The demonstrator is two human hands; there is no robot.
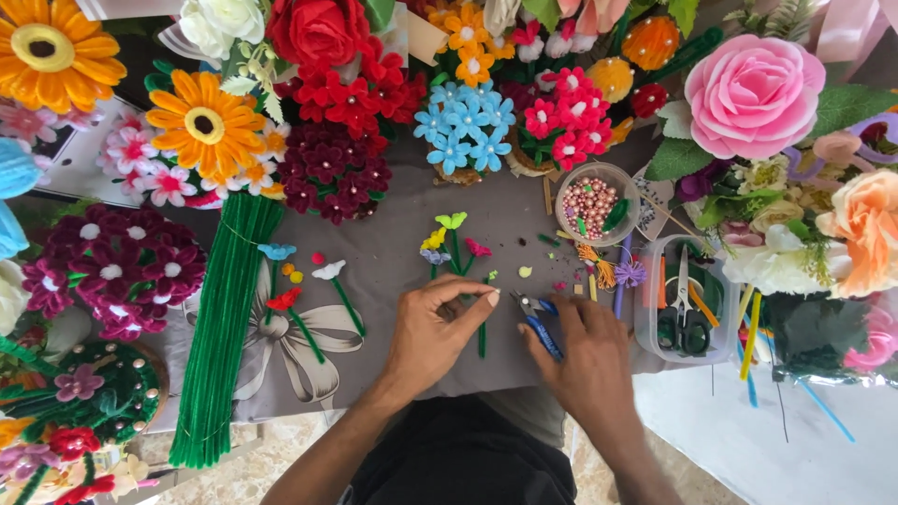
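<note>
While the green stem is pinched flat on the grey desk by the left hand, the blue-handled pliers, clenched in the right hand, are best closed squarely beside the fingertips.

Scissors in tray, right of pliers

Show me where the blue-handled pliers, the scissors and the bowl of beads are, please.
Blue-handled pliers (543,335): head view, on the blue handle beside the right hand.
Scissors (682,323): head view, on the dark handles in the clear tub.
Bowl of beads (571,184): head view, on its rim.
</note>
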